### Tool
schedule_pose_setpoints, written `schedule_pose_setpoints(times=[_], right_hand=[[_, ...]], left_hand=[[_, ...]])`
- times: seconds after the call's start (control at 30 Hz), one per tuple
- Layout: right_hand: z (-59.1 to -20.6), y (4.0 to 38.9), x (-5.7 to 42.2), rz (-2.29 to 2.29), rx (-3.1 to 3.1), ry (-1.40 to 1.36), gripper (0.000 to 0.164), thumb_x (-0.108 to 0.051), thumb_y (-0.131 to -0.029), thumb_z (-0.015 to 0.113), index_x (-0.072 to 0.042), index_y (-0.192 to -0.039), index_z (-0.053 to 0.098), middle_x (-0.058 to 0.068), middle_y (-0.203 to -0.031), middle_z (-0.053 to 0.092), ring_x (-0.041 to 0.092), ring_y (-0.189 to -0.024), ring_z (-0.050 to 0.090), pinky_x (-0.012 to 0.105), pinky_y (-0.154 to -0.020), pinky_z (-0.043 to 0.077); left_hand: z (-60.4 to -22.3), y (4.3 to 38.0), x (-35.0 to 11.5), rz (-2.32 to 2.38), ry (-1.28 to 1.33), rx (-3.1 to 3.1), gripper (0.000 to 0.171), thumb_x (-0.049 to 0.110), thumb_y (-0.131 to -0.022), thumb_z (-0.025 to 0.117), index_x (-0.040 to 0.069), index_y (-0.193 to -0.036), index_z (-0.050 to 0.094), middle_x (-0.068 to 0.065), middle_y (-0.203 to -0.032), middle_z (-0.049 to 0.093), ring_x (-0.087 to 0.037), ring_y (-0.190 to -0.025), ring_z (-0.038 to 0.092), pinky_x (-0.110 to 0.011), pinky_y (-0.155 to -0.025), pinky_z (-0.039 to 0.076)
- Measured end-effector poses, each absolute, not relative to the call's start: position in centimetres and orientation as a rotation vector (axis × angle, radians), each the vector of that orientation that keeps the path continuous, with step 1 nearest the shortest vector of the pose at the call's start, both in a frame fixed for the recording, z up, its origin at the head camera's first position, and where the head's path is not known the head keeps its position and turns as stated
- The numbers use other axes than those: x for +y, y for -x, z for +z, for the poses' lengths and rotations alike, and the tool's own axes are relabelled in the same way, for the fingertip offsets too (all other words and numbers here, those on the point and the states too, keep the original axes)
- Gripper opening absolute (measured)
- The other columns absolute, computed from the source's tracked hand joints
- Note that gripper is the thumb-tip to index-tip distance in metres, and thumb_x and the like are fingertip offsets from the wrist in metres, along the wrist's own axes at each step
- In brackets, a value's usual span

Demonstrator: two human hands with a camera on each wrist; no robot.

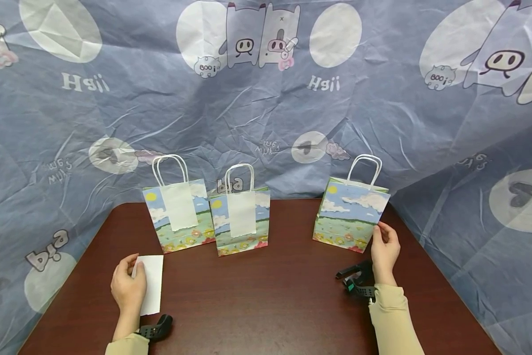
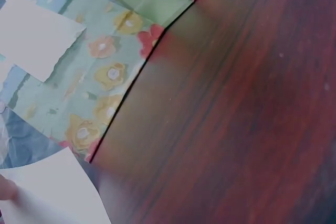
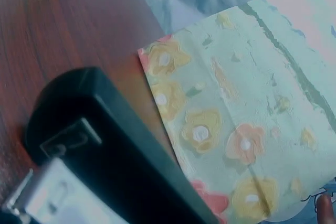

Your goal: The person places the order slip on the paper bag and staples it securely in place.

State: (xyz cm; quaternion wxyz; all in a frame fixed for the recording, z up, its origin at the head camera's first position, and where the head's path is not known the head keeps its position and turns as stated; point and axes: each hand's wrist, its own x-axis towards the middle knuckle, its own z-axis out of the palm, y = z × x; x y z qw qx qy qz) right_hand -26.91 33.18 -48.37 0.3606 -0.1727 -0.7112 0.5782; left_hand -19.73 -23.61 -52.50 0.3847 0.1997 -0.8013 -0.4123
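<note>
My left hand holds a blank white paper slip, its thumb on the front of the slip. In the left wrist view, the same slip shows at the lower left with a fingertip on it. On the right, my other hand pinches the lower right edge of a paper gift bag printed with sky and flowers. That bag stands upright with white handles and a bare front. Close by the right wrist lies a black stapler, large in the right wrist view and partly covered by the arm.
Two matching gift bags, one at left and one at center, stand side by side, each with a white slip on its front. A blue-grey printed cloth hangs behind the brown table. Both wrists wear black straps.
</note>
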Motion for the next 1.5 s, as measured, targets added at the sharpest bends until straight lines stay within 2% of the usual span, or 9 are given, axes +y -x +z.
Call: schedule_pose_setpoints(times=[0.2, 0.4, 0.6, 1.0, 1.07, 1.13, 1.3, 1.37, 1.5], right_hand=[[-48.3, 26.9, 33.1, 1.466, -1.858, 0.454, 0.032, -0.02, -0.095, 0.057, 0.002, -0.118, 0.061, -0.01, -0.09, 0.052, -0.002, -0.081, 0.046, 0.021, -0.072, 0.036], [-48.3, 26.9, 32.8, 1.472, -1.866, 0.478, 0.032, -0.022, -0.094, 0.058, 0.002, -0.114, 0.063, -0.013, -0.083, 0.051, 0.0, -0.076, 0.045, 0.021, -0.069, 0.036], [-48.1, 26.7, 32.3, 1.508, -1.83, 0.466, 0.032, -0.021, -0.094, 0.059, 0.004, -0.112, 0.063, -0.02, -0.079, 0.052, 0.002, -0.077, 0.045, 0.019, -0.068, 0.035], [-47.8, 25.7, 31.0, 1.549, -1.844, 0.399, 0.029, -0.017, -0.094, 0.058, 0.006, -0.111, 0.062, -0.019, -0.079, 0.053, -0.001, -0.074, 0.048, 0.01, -0.064, 0.04], [-47.9, 25.7, 30.9, 1.56, -1.855, 0.385, 0.029, -0.016, -0.094, 0.058, 0.007, -0.112, 0.062, -0.018, -0.08, 0.054, -0.002, -0.075, 0.049, 0.008, -0.065, 0.041], [-47.9, 25.6, 30.8, 1.568, -1.871, 0.368, 0.028, -0.015, -0.095, 0.057, 0.006, -0.112, 0.062, -0.014, -0.083, 0.056, -0.002, -0.076, 0.05, 0.008, -0.066, 0.042], [-47.7, 25.2, 30.4, 1.604, -1.895, 0.348, 0.03, -0.019, -0.094, 0.058, 0.006, -0.109, 0.062, -0.008, -0.086, 0.057, 0.001, -0.077, 0.052, 0.011, -0.068, 0.046], [-47.6, 25.1, 30.2, 1.624, -1.901, 0.344, 0.03, -0.02, -0.094, 0.058, 0.006, -0.11, 0.061, -0.006, -0.086, 0.058, 0.003, -0.077, 0.053, 0.012, -0.068, 0.047], [-47.3, 24.7, 29.8, 1.63, -1.941, 0.332, 0.031, -0.021, -0.095, 0.057, 0.005, -0.112, 0.061, 0.002, -0.092, 0.061, 0.002, -0.077, 0.054, 0.011, -0.068, 0.047]], left_hand=[[-52.3, 19.9, -23.6, -1.031, -0.494, -2.017, 0.016, 0.01, -0.09, 0.059, -0.002, -0.098, 0.066, -0.017, -0.088, 0.063, 0.005, -0.073, 0.041, -0.037, -0.069, 0.034], [-51.5, 19.8, -23.3, -1.05, -0.481, -2.013, 0.017, 0.013, -0.092, 0.059, -0.001, -0.097, 0.067, -0.016, -0.088, 0.064, 0.013, -0.072, 0.039, -0.03, -0.069, 0.036], [-50.6, 19.9, -22.8, -1.069, -0.457, -1.999, 0.017, 0.015, -0.091, 0.061, 0.0, -0.097, 0.067, -0.014, -0.089, 0.064, 0.013, -0.072, 0.042, -0.021, -0.068, 0.036], [-47.8, 19.5, -21.7, -1.106, -0.346, -1.95, 0.013, 0.014, -0.084, 0.071, 0.002, -0.091, 0.071, -0.008, -0.08, 0.065, 0.012, -0.067, 0.048, -0.007, -0.063, 0.037], [-47.2, 19.3, -21.4, -1.134, -0.325, -1.948, 0.013, 0.013, -0.083, 0.072, 0.003, -0.09, 0.072, -0.008, -0.078, 0.066, 0.012, -0.066, 0.05, -0.006, -0.063, 0.038], [-49.5, 20.7, -22.6, -1.164, -0.27, -1.927, 0.012, 0.017, -0.081, 0.075, 0.01, -0.09, 0.074, -0.002, -0.079, 0.068, 0.009, -0.066, 0.054, -0.007, -0.063, 0.04], [-49.4, 20.8, -22.4, -1.264, -0.188, -1.884, 0.013, 0.019, -0.078, 0.078, 0.013, -0.089, 0.075, 0.003, -0.078, 0.07, 0.002, -0.069, 0.059, -0.009, -0.061, 0.041], [-46.2, 19.0, -20.5, -1.28, -0.205, -1.913, 0.013, 0.016, -0.078, 0.078, 0.007, -0.087, 0.074, 0.0, -0.078, 0.069, 0.002, -0.068, 0.058, -0.009, -0.061, 0.041], [-44.7, 18.3, -19.5, -1.289, -0.183, -1.954, 0.013, 0.017, -0.078, 0.078, 0.007, -0.086, 0.074, 0.003, -0.076, 0.069, 0.004, -0.067, 0.057, -0.009, -0.059, 0.042]])
